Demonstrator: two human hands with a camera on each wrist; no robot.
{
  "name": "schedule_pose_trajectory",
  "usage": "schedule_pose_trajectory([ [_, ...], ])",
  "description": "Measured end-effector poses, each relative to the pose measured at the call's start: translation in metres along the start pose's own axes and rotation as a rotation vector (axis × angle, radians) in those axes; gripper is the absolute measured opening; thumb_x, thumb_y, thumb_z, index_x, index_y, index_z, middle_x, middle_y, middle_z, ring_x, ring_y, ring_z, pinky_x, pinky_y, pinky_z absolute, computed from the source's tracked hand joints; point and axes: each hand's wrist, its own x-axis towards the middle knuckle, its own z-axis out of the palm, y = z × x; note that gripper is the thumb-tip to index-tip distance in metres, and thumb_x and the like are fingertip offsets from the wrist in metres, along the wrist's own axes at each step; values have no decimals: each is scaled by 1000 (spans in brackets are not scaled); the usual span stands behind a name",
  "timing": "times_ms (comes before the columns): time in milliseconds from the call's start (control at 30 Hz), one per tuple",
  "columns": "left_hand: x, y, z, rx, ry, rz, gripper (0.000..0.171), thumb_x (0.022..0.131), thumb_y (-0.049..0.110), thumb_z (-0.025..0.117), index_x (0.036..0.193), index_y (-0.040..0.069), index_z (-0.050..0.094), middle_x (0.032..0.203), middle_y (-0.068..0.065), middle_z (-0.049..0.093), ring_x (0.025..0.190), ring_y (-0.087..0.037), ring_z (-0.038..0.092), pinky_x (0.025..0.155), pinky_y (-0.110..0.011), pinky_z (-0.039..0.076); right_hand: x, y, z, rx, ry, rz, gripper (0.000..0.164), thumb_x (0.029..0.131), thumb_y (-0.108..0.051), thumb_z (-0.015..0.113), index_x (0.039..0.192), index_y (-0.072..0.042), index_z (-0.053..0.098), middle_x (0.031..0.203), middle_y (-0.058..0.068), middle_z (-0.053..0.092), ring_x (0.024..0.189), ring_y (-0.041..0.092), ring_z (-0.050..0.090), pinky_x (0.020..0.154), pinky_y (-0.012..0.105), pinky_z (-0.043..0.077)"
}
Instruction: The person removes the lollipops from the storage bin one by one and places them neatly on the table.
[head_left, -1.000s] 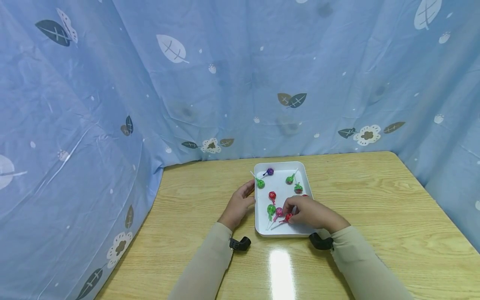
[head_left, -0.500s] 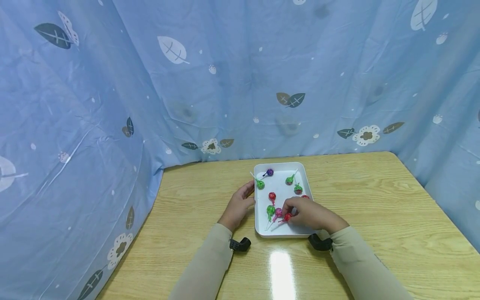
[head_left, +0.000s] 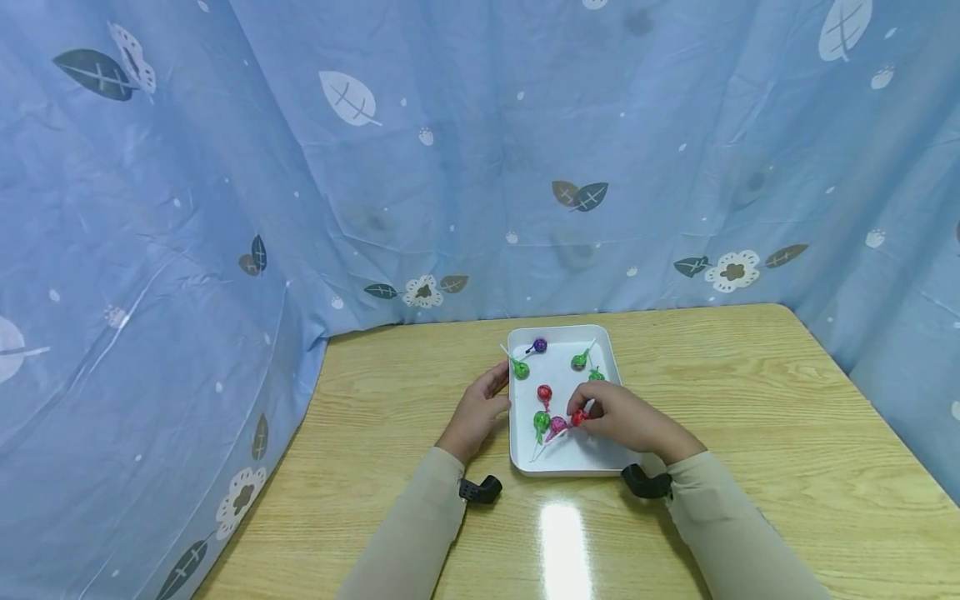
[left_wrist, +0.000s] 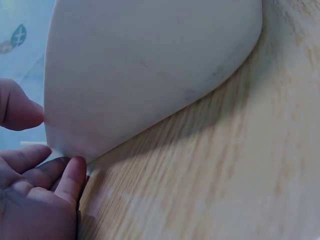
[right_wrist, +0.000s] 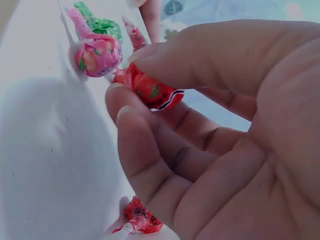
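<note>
A shallow white tray [head_left: 562, 367] lies on the table, with wrapped lollipops in it. In the right wrist view, my right hand [right_wrist: 210, 125] pinches a red lollipop [right_wrist: 150, 90] by its wrapped head between thumb and fingers. Close beside it are a pink lollipop [right_wrist: 100, 55] and a green lollipop [head_left: 542, 422]. Behind my right hand's fingers, another red lollipop [right_wrist: 142, 217] rests near the tray's edge. My left hand [head_left: 476, 412] rests at the tray's left side, fingertips against the outer wall [left_wrist: 150, 65] and thumb held apart from the fingers.
Farther back in the tray are a purple lollipop [head_left: 540, 345], a red lollipop [head_left: 544, 392] and several green ones. One green lollipop [head_left: 521, 368] has its stick over the left rim. A blue patterned curtain [head_left: 465, 167] stands behind the wooden table [head_left: 750, 400].
My right hand has moved slightly away from me, bringing the red lollipop with it, and now covers more of the tray's right side. My left hand has kept its place.
</note>
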Motion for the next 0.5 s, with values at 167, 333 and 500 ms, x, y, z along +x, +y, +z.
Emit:
schedule_pose_trajectory([
  [167, -1, -1, 0, -1, -3, 3, 74, 95, -5, 59, 167, 1, 40, 168, -11, 44, 156, -28, 37, 126, -43, 32, -1, 5, -2, 64, 49, 0, 17, 97, 1, 75, 112, -7, 72, 107, 2, 68, 92, 23, 64, 79, 40, 54],
  [333, -1, -2, 0, -6, -2, 11, 73, 95, -6, 58, 166, 1, 40, 168, -12, 44, 156, -28, 38, 126, -44, 33, -2, 10, -7, 129, 115, 26, 18, 99, -3, 77, 116, -5, 71, 110, 6, 69, 95, 26, 65, 83, 40, 55],
  [500, -1, -4, 1, -4, 2, 23, 73, 95, -5, 59, 166, 0, 41, 168, -14, 44, 156, -30, 38, 127, -46, 32, -4, 13, -12, 184, 168, 52, 18, 100, -8, 78, 118, -6, 71, 115, 10, 69, 97, 29, 66, 83, 39, 57],
])
